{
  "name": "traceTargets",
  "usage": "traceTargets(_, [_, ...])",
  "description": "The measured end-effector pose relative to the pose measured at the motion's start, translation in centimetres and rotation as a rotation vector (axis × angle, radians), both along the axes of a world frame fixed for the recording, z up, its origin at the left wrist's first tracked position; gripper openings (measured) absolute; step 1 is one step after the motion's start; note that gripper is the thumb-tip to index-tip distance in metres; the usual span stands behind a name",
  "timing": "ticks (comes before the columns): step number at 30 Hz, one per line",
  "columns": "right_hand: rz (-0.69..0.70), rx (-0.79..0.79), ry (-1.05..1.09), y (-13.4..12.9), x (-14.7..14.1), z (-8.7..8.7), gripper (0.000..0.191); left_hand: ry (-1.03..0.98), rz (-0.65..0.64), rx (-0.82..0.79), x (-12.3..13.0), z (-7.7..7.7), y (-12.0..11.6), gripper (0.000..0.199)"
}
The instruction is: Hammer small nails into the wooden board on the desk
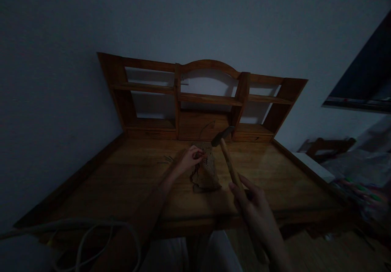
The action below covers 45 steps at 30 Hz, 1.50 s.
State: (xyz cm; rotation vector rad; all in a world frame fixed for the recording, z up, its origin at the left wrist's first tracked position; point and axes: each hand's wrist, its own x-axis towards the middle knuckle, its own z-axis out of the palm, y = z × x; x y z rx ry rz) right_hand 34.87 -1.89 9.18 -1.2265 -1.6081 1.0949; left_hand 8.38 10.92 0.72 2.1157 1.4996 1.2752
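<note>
My right hand (252,202) is wrapped round the wooden handle of a hammer (231,164), whose dark metal head is raised above the desk. At the middle of the desk lies a rough brown piece (209,176), perhaps wood or bark, with a pitted top and ragged edges. Over its left upper part my left hand (193,158) is closed in a pinch. What those fingers hold is too small and dim to make out. Several thin dark sticks, nail-like in shape (166,159), lie on the desktop left of that hand.
A wooden desk (131,174) with raised side edges fills the foreground. Its shelf hutch (210,97) stands along the back against the wall. A pale cable (82,223) loops at the lower left. To the right are a chair (331,146) and plastic-wrapped items (360,170). The light is dim.
</note>
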Motion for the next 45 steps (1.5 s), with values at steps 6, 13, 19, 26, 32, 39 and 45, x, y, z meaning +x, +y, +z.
traceTargets(6, [-0.032, -0.024, 0.189, 4.5, 1.4, -4.1, 0.046, -0.002, -0.09, 0.087, 1.0, 1.2, -1.5, 0.043])
traceTargets(13, [-0.049, -0.053, 0.242, 6.5, 1.7, -7.8, 0.05, 0.133, -0.12, 0.074, 1.3, 1.0, -1.7, 0.045])
traceTargets(19, [-0.012, -0.056, 0.246, 6.8, 2.0, -8.5, 0.049, 0.147, -0.053, 0.066, 0.8, 0.5, -1.1, 0.045])
traceTargets(26, [0.001, -0.065, 0.209, 7.4, 2.1, -9.6, 0.048, 0.123, -0.052, 0.097, 0.9, 0.1, -0.6, 0.037])
traceTargets(32, [0.008, -0.043, 0.221, 7.4, 2.2, -9.8, 0.042, 0.055, -0.106, -0.002, 1.7, -0.7, 0.2, 0.035])
traceTargets(39, [-0.01, -0.027, 0.194, 7.5, 2.1, -9.5, 0.044, 0.059, -0.034, -0.075, 2.2, -0.5, 0.3, 0.033])
traceTargets(45, [-0.013, -0.04, 0.196, 7.5, 2.0, -9.3, 0.045, 0.045, 0.018, -0.066, 2.1, -0.3, 0.6, 0.026])
